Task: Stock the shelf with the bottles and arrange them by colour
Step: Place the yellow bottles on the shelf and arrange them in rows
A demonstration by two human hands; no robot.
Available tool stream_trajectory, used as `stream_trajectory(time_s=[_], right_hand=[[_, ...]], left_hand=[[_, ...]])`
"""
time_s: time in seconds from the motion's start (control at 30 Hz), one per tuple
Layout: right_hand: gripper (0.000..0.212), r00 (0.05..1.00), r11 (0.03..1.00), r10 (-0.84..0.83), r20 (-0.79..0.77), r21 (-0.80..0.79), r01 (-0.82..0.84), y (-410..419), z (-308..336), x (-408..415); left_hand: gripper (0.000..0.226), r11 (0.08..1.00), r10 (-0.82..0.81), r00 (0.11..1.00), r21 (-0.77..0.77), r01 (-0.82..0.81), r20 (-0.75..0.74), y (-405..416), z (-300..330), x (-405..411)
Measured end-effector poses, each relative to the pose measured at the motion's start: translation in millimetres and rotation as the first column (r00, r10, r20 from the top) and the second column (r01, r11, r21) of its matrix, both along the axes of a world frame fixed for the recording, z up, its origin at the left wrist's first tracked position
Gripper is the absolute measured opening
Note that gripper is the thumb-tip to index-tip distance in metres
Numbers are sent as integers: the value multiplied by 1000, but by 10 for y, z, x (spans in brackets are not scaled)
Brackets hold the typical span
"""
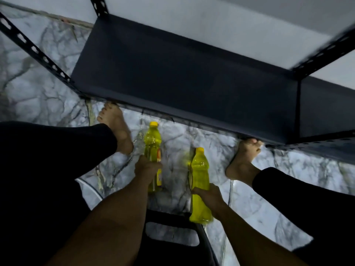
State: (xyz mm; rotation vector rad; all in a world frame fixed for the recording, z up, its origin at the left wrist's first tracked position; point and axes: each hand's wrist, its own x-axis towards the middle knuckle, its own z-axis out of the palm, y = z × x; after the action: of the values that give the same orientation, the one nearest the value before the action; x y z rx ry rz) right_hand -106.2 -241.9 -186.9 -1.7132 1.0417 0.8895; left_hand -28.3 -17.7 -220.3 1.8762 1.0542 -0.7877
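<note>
I look straight down at a dark metal shelf (182,73) whose board carries nothing. My left hand (147,167) grips a yellow bottle with a yellow cap and a red-and-yellow label (152,139), cap pointing toward the shelf. My right hand (208,194) grips a second yellow bottle (199,169), also cap forward. Both bottles hang above the floor, just in front of the shelf's front edge and between my bare feet.
Slotted black uprights (32,47) frame the shelf, and another shelf section (326,110) continues at the right. My feet (115,127) touch the shelf's front edge on the marble floor (38,89). A dark seat with a cut-out (172,237) lies below my arms.
</note>
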Motion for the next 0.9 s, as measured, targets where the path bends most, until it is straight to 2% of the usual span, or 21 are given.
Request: stream_trajectory(time_s=[0.13, 0.3, 0.4, 0.5, 0.57, 0.7, 0.8, 0.9], right_hand=[[80, 996, 1000, -10, 93, -1, 10, -16, 185, 45], [44, 968, 1000, -7, 249, 3, 7, 105, 628, 198], [39, 932, 999, -10, 363, 52, -9, 157, 933, 339], [29, 876, 993, -53, 480, 118, -5, 179, 1307, 500], [30, 829, 988, -70, 555, 150, -17, 183, 1597, 586], [47, 723, 969, -108, 683, 234, -77, 194, 2167, 680], [64, 647, 943, -155, 746, 306, -127, 242, 2575, 696], [61, 570, 929, -173, 803, 326, -176, 329, 2939, 675]], left_hand=[[93, 998, 22, 1000, -59, -21, 19, -17, -28, -217], [88, 989, -27, 992, -143, 44, 125, -166, 518, -334], [63, 975, 37, 973, -224, 15, 228, -230, 891, -275], [48, 946, 62, 930, -319, 61, 363, -230, 1434, -167], [41, 930, 67, 891, -351, 106, 449, -168, 1775, -82], [59, 919, 82, 791, -354, 176, 607, 12, 2468, 15], [58, 896, 102, 719, -378, 234, 687, 120, 2905, 22], [55, 866, 133, 655, -408, 288, 744, 167, 3303, -25]])
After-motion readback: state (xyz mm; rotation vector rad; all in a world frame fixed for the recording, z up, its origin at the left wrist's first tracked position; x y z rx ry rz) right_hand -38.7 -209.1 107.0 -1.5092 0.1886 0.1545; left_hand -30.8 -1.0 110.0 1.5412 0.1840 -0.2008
